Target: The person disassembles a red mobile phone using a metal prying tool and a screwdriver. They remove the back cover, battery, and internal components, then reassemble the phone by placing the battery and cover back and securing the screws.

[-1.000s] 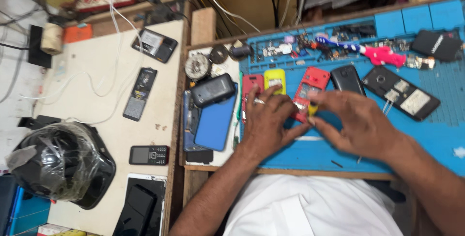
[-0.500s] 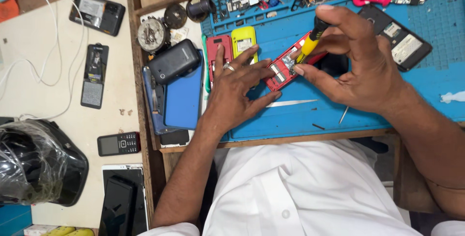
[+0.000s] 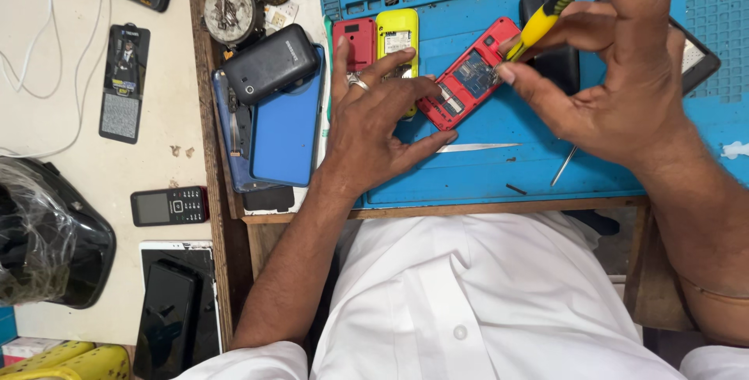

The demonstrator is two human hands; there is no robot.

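Note:
A red phone (image 3: 466,76) with its back cover off lies tilted on the blue work mat (image 3: 484,173). My left hand (image 3: 374,126) rests flat beside it, fingers spread, fingertips pressing its lower end; a ring is on one finger. My right hand (image 3: 616,76) grips a yellow-handled screwdriver (image 3: 540,25) whose tip points into the phone's open back. A yellow phone (image 3: 397,37) and a red back cover (image 3: 355,43) lie just left of the open phone, partly under my left fingers.
Metal tweezers (image 3: 476,147) and a thin rod (image 3: 563,165) lie on the mat. A dark phone (image 3: 271,63) sits on a stack of blue phones (image 3: 285,126). More phones (image 3: 168,206) and a black helmet (image 3: 51,243) are on the white table at left.
My right hand lifted off the mat, took the yellow-handled screwdriver and brought its tip onto the red phone. The left hand stayed on the phone. The view has closed in.

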